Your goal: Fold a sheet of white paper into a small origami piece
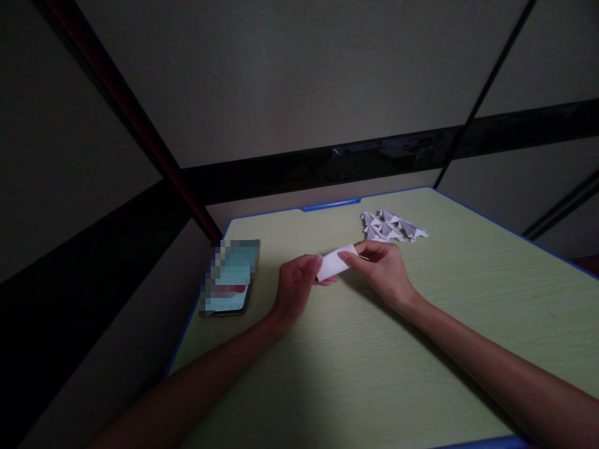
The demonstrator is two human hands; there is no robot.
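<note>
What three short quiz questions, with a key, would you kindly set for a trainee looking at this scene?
1. What do the left hand and the right hand hold between them?
2. True or false: the phone lies to the left of both hands.
3. Where are the folded paper pieces? A) under the phone; B) on the table, beyond the right hand; C) in the left hand.

Key: 1. white paper; 2. true; 3. B.

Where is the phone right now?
In the head view, the phone lies on the table by its left edge, left of the left hand.
</note>
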